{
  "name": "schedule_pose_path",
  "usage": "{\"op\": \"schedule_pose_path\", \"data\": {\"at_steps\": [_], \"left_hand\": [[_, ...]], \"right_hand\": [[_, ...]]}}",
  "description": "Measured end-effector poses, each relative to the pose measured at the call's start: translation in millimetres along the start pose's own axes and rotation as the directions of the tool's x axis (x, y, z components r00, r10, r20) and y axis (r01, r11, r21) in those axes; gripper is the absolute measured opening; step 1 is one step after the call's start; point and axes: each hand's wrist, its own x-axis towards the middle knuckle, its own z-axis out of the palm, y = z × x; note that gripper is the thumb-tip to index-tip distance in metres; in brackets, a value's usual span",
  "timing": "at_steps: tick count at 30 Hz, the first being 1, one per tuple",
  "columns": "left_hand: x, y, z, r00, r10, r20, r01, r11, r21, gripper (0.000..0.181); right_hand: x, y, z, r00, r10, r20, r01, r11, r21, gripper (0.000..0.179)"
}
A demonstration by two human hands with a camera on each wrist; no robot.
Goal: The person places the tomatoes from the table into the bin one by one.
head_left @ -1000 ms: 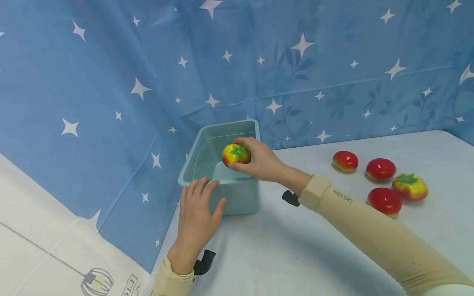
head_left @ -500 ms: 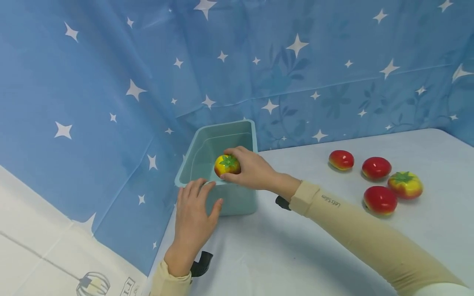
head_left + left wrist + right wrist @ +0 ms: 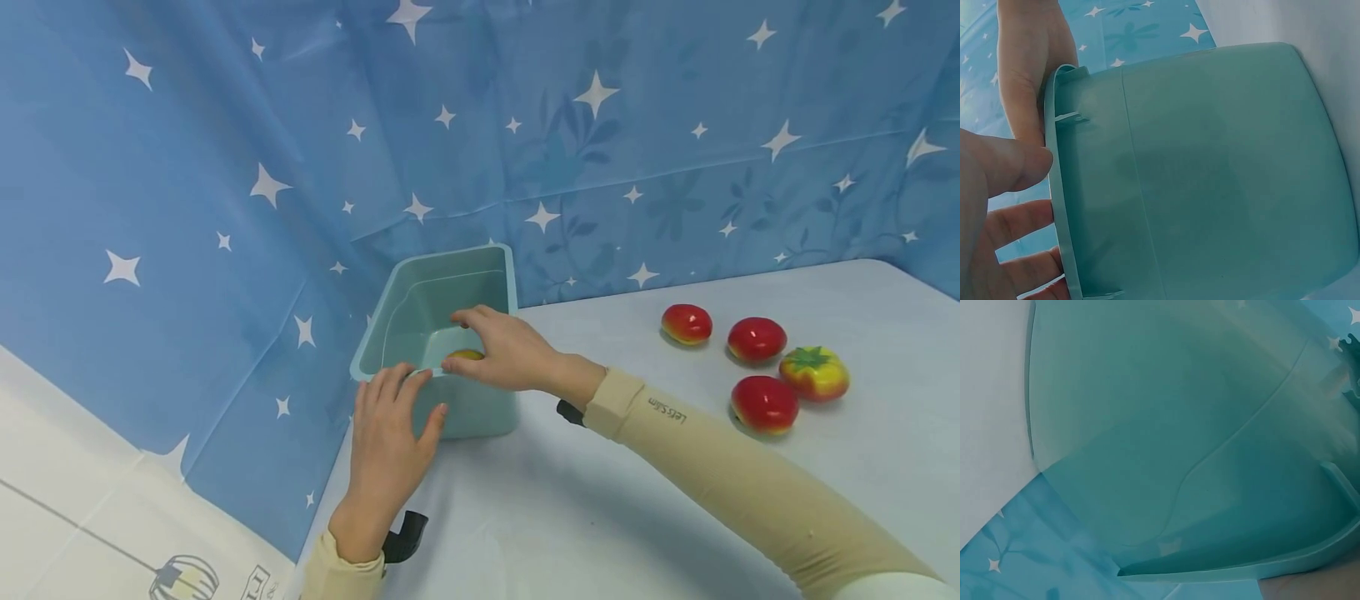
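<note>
A teal plastic bin (image 3: 480, 410) stands at the table's back left. Over its opening, my right hand (image 3: 521, 352) has its thumb and fingers spread apart. Below them, inside the bin, shows a sliver of a yellow-and-red toy tomato (image 3: 467, 354); the near rim and the hand hide most of it. My left hand (image 3: 388, 454) rests its extended fingertips at the near rim. The left wrist view shows that hand's thumb (image 3: 1032, 165) and fingers along the bin's edge. In the right wrist view the bin wall (image 3: 1147, 425) fills most of the picture.
On the right of the white-covered table (image 3: 600, 517) lie several more toy tomatoes, among them a red one (image 3: 764, 405) and a yellow one with a green leafy top (image 3: 814, 373). A blue star-patterned curtain (image 3: 637, 125) hangs close behind the bin.
My right hand has moved lower and slightly left, and let go of the toy tomato, which has dropped deeper into the bin. My left hand stays at the near rim.
</note>
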Motion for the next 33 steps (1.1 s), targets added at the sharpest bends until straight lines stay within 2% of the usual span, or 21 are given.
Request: {"op": "schedule_pose_path", "data": {"at_steps": [3, 7, 13, 16, 19, 24, 33], "left_hand": [[-0.7, -1.0, 0.3, 1.0, 0.002, -0.001, -0.002, 1.0, -0.001, 0.043], [-1.4, -0.7, 0.4, 1.0, -0.003, 0.01, 0.003, 1.0, -0.007, 0.043], [-0.9, 1.1, -0.2, 1.0, -0.014, 0.016, 0.014, 1.0, -0.013, 0.042], [-0.6, 0.8, 0.5, 1.0, -0.017, 0.012, 0.017, 1.0, -0.016, 0.043], [-1.0, 0.6, 1.4, 1.0, -0.023, 0.011, 0.023, 0.999, -0.024, 0.043], [-2.3, -0.3, 1.8, 1.0, -0.026, 0.009, 0.027, 0.999, -0.032, 0.042], [-1.8, -0.7, 3.4, 1.0, -0.017, -0.007, 0.017, 0.999, -0.046, 0.044]], "right_hand": [[-1.7, 2, 0, 1.0, -0.008, 0.004, 0.008, 1.0, 0.008, 0.066], [-5.9, 5, -3, 0.999, -0.028, -0.024, 0.03, 0.997, 0.068, 0.057], [-15.3, 15, -16, 0.985, -0.079, -0.15, 0.102, 0.983, 0.153, 0.042], [-20.1, 26, -24, 0.975, -0.078, -0.209, 0.115, 0.979, 0.169, 0.038], [-27.3, 39, -33, 0.971, -0.027, -0.237, 0.074, 0.979, 0.189, 0.037], [-43.3, 67, -49, 0.964, 0.096, -0.247, -0.047, 0.979, 0.2, 0.039], [-80.1, 127, -76, 0.926, 0.233, -0.297, -0.182, 0.965, 0.19, 0.04]]}}
